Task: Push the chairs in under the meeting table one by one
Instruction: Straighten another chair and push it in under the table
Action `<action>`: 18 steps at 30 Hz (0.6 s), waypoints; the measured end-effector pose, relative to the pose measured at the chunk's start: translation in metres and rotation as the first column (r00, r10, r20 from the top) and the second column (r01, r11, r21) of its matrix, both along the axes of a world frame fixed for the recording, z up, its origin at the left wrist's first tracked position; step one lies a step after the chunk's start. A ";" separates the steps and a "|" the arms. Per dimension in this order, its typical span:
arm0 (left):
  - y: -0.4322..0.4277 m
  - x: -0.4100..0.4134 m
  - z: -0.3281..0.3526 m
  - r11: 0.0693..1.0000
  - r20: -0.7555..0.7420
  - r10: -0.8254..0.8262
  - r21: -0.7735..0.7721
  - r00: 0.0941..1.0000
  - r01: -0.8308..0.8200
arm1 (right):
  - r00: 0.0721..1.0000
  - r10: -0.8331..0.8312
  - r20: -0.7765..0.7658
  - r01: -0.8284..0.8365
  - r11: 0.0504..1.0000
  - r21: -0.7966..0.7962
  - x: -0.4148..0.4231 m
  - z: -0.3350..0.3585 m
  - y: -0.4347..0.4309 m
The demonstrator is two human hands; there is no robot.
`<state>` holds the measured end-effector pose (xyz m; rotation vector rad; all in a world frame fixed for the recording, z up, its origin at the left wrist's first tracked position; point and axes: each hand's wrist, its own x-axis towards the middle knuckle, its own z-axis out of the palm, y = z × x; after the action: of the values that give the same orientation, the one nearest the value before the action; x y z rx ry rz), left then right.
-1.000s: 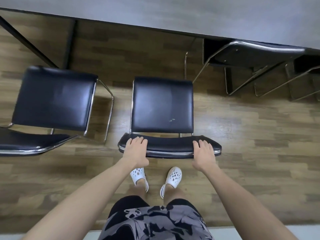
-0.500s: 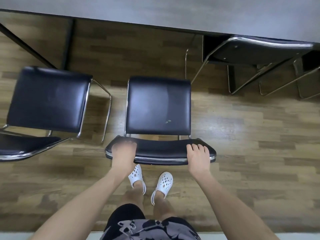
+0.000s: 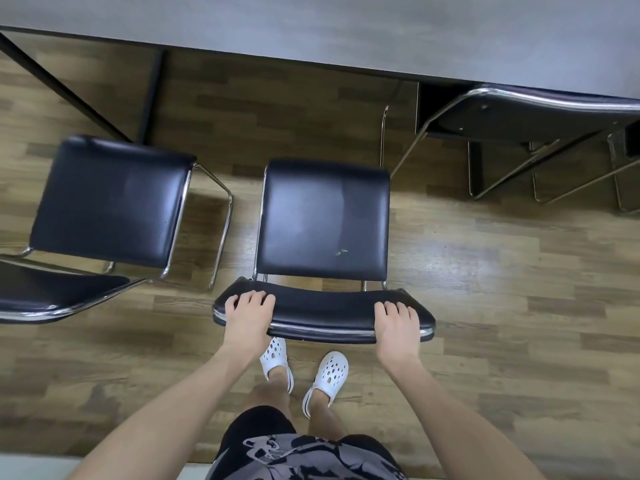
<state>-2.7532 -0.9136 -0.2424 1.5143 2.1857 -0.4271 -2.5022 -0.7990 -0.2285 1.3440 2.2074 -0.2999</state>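
Observation:
A black padded chair (image 3: pixel 323 220) with a chrome frame stands on the floor right in front of me, its seat clear of the grey meeting table (image 3: pixel 346 32). My left hand (image 3: pixel 247 315) grips the left end of its backrest top, fingers curled over the edge. My right hand (image 3: pixel 398 325) grips the right end the same way. A second black chair (image 3: pixel 107 202) stands to the left, also out from the table. A third chair (image 3: pixel 533 116) at the upper right sits tucked under the table edge.
Dark table legs (image 3: pixel 152 95) slant down to the wooden floor at the upper left. My feet in white clogs (image 3: pixel 301 367) stand just behind the middle chair. Open floor lies to the right of it.
Both hands stay on the backrest. The middle chair has shifted slightly in the view relative to the table; my feet have stepped a little.

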 end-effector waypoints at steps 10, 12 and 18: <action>0.004 -0.001 0.004 1.000 0.013 0.014 -0.015 1.000 -0.013 | 1.000 -0.001 0.003 0.001 1.000 -0.028 -0.002 0.003 0.003; 0.005 0.000 0.005 1.000 0.009 0.010 -0.019 1.000 -0.009 | 1.000 0.004 -0.003 -0.004 1.000 -0.026 -0.002 0.003 0.004; 0.008 0.000 0.007 1.000 0.003 0.005 -0.024 1.000 -0.005 | 1.000 0.006 -0.004 -0.006 1.000 -0.029 -0.002 0.003 0.007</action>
<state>-2.7533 -0.9059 -0.2356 1.4953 2.1747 -0.4475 -2.5044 -0.7921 -0.2251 1.3225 2.2013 -0.3314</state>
